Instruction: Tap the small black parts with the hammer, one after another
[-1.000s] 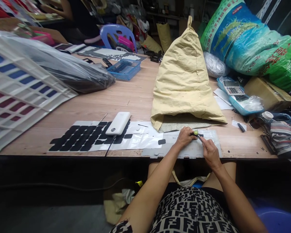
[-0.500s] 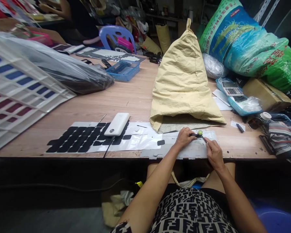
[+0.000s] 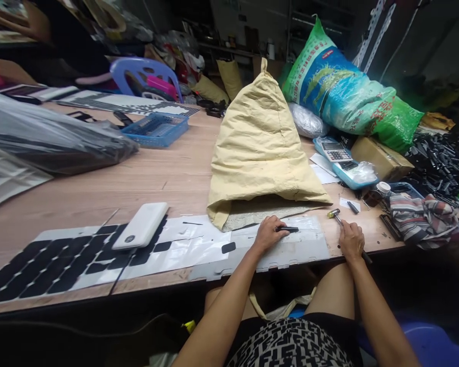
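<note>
My left hand (image 3: 268, 233) is closed on one end of a slim black piece (image 3: 289, 229), whose exact kind I cannot make out. The piece lies level over a pale plastic sheet (image 3: 309, 251) at the table's front edge. Further right, my right hand (image 3: 352, 240) is wrapped around the handle of a small hammer (image 3: 333, 213) with a yellowish head. The hammer is down at the table, to the right of the sheet, its handle end sticking out below my hand.
A yellow cloth sack (image 3: 268, 158) stands just beyond the sheet. Leftward, a white power bank (image 3: 141, 225) rests on black adhesive pads (image 3: 57, 265). A blue basket (image 3: 156, 130), calculator (image 3: 334, 153), striped cloth (image 3: 416, 216) and heap of black parts (image 3: 443, 163) are around.
My right hand has carried the hammer right, away from the black piece, and down to the table. The left hand still holds the piece. The view has turned right.
</note>
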A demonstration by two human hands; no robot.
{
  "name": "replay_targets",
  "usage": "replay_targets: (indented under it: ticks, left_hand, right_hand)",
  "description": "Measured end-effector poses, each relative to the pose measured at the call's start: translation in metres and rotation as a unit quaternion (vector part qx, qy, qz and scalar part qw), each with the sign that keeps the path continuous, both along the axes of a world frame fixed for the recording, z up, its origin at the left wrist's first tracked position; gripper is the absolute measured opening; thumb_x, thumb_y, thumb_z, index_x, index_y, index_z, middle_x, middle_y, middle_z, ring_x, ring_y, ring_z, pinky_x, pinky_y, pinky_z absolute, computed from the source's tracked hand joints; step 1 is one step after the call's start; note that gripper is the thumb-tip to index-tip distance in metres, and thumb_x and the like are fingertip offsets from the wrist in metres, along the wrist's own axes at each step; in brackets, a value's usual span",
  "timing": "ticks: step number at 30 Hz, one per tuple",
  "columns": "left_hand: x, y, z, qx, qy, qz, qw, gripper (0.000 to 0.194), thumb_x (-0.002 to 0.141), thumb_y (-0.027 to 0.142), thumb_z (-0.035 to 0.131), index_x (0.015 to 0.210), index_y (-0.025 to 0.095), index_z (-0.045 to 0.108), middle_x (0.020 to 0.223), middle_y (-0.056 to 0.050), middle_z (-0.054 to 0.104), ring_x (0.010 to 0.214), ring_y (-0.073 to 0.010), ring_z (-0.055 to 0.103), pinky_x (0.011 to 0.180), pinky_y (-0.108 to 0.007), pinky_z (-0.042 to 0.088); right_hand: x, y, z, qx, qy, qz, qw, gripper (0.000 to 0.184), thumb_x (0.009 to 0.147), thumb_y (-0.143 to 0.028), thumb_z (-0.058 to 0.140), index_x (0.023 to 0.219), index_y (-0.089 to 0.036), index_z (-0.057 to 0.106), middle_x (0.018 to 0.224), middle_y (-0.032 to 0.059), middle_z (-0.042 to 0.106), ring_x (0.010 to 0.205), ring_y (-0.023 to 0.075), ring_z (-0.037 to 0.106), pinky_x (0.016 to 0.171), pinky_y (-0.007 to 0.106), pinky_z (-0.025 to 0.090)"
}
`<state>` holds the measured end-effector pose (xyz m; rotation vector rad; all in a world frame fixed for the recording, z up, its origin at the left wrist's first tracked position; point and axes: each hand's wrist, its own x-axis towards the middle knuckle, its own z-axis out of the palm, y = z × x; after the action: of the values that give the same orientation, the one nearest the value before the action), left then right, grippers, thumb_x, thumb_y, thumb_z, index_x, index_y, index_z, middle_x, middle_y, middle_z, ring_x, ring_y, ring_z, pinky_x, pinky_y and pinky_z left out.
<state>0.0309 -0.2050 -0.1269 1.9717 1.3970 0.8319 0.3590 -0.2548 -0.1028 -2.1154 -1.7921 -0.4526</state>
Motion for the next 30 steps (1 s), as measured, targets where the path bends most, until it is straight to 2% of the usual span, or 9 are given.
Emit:
replay_targets:
  ticks: [4, 9, 13, 17, 19, 21, 25, 27, 30]
  left_hand:
    - [-0.005, -0.014, 0.012, -0.024, 0.012, -0.058, 0.998, 0.018, 0.073, 0.037, 0.085, 0.088, 0.028, 0.081, 0.102, -0.004, 0.068, 0.105, -0.0260, 0.055, 0.097, -0.042, 0.043]
    - [-0.013, -0.078, 0.013, -0.028, 0.012, -0.159, 0.987, 0.019, 0.067, 0.038, 0.091, 0.083, 0.033, 0.082, 0.133, -0.003, 0.064, 0.130, -0.0327, 0.049, 0.114, -0.050, 0.035]
    - [-0.010, -0.124, 0.009, 0.005, 0.056, -0.130, 0.990, 0.024, 0.065, 0.029, 0.092, 0.085, 0.033, 0.081, 0.148, -0.002, 0.056, 0.140, -0.0368, 0.041, 0.118, -0.056, 0.030]
    - [-0.003, -0.132, 0.013, 0.016, 0.055, -0.111, 0.992, 0.041, 0.063, 0.030, 0.093, 0.102, 0.032, 0.078, 0.147, -0.006, 0.057, 0.138, -0.0367, 0.044, 0.117, -0.055, 0.033]
    - [-0.002, -0.122, 0.018, 0.017, 0.020, -0.100, 0.995, 0.045, 0.065, 0.036, 0.092, 0.106, 0.031, 0.076, 0.141, -0.008, 0.061, 0.133, -0.0343, 0.049, 0.113, -0.052, 0.038]
    - [-0.004, -0.102, 0.023, 0.027, -0.015, -0.061, 0.998, 0.035, 0.074, 0.037, 0.085, 0.106, 0.028, 0.074, 0.129, -0.008, 0.067, 0.124, -0.0302, 0.055, 0.108, -0.047, 0.043]
    - [-0.015, -0.031, 0.027, 0.041, -0.018, 0.107, 0.993, 0.022, 0.090, 0.030, 0.065, 0.109, 0.022, 0.072, 0.113, -0.009, 0.071, 0.112, -0.0264, 0.061, 0.101, -0.042, 0.048]
    - [-0.021, 0.010, 0.027, 0.001, 0.031, 0.197, 0.980, 0.028, 0.090, 0.030, 0.063, 0.114, 0.018, 0.072, 0.115, -0.014, 0.070, 0.112, -0.0294, 0.062, 0.099, -0.043, 0.049]
    - [-0.027, 0.062, 0.027, -0.099, 0.092, 0.263, 0.955, 0.030, 0.091, 0.036, 0.061, 0.104, 0.012, 0.075, 0.104, -0.020, 0.072, 0.106, -0.0352, 0.067, 0.091, -0.043, 0.051]
  right_hand:
    - [-0.001, -0.001, -0.004, -0.010, -0.009, -0.001, 1.000, 0.034, 0.098, -0.024, 0.051, 0.126, -0.021, 0.069, 0.097, 0.0085, 0.059, 0.086, 0.0207, 0.044, 0.072, 0.033, 0.031]
    - [-0.002, -0.003, -0.004, -0.004, -0.014, -0.003, 1.000, 0.034, 0.098, -0.023, 0.050, 0.126, -0.021, 0.069, 0.097, 0.0082, 0.059, 0.086, 0.0204, 0.044, 0.072, 0.033, 0.030]
    - [-0.003, -0.002, -0.003, -0.005, -0.023, -0.012, 1.000, 0.033, 0.098, -0.025, 0.052, 0.126, -0.021, 0.070, 0.098, 0.0087, 0.061, 0.086, 0.0213, 0.044, 0.072, 0.034, 0.030]
    - [-0.003, 0.001, -0.003, -0.004, -0.024, -0.013, 1.000, 0.033, 0.098, -0.027, 0.051, 0.125, -0.021, 0.070, 0.098, 0.0094, 0.061, 0.086, 0.0218, 0.044, 0.071, 0.034, 0.029]
    - [-0.002, 0.002, -0.004, 0.001, -0.025, -0.009, 1.000, 0.033, 0.098, -0.027, 0.051, 0.124, -0.020, 0.071, 0.097, 0.0097, 0.060, 0.085, 0.0218, 0.044, 0.071, 0.034, 0.029]
    - [-0.002, 0.002, -0.004, 0.006, -0.027, -0.008, 1.000, 0.033, 0.098, -0.028, 0.051, 0.123, -0.020, 0.071, 0.096, 0.0098, 0.059, 0.085, 0.0217, 0.043, 0.071, 0.034, 0.028]
    - [-0.002, 0.003, -0.004, 0.009, -0.027, -0.010, 1.000, 0.032, 0.098, -0.027, 0.051, 0.122, -0.021, 0.071, 0.097, 0.0095, 0.060, 0.085, 0.0217, 0.043, 0.071, 0.034, 0.028]
    - [-0.002, 0.003, -0.004, 0.010, -0.026, -0.006, 1.000, 0.032, 0.097, -0.027, 0.051, 0.122, -0.020, 0.071, 0.096, 0.0094, 0.060, 0.085, 0.0217, 0.043, 0.071, 0.034, 0.029]
    - [-0.001, 0.003, -0.005, 0.016, -0.024, 0.001, 1.000, 0.032, 0.097, -0.026, 0.052, 0.122, -0.021, 0.071, 0.096, 0.0090, 0.060, 0.084, 0.0214, 0.044, 0.072, 0.034, 0.030]
